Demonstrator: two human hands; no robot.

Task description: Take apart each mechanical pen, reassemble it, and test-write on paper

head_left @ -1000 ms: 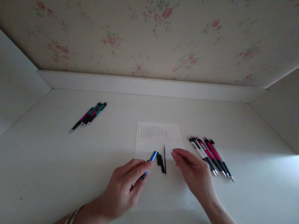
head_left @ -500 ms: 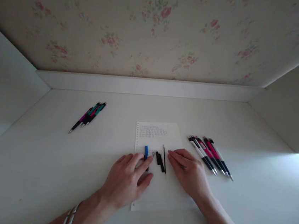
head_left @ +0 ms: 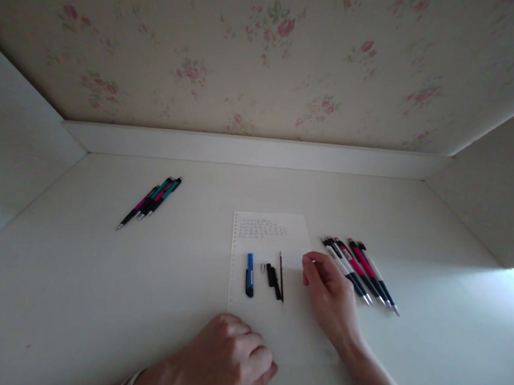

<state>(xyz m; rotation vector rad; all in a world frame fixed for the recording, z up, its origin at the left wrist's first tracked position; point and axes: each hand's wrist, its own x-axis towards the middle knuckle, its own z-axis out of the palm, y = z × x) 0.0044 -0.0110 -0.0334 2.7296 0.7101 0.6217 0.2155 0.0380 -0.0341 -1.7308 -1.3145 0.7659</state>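
Blue barrel piece [head_left: 249, 271] lying on the sheet of paper [head_left: 238, 328], and to its right a little silvery tip [head_left: 262, 268], some black pen parts [head_left: 274, 280] and a thin dark refill [head_left: 281, 276] — all roughly in a row, I'd guess so nothing small gets lost and each bit is easy to grab. From where I'm standing, the left hand [head_left: 239, 357] is over the near end of the paper, fingers loosely curled under; can't tell if anything's tucked in there. The right hand [head_left: 329, 292] is just beside the refill with thumb and fingertips drawn together, almost no gap, but whether they've got something tiny between them I can't make out. Whole pens sit in two bunches, left [head_left: 149, 203] and right [head_left: 364, 272], well apart — maybe to keep them sorted and away from the loose parts.
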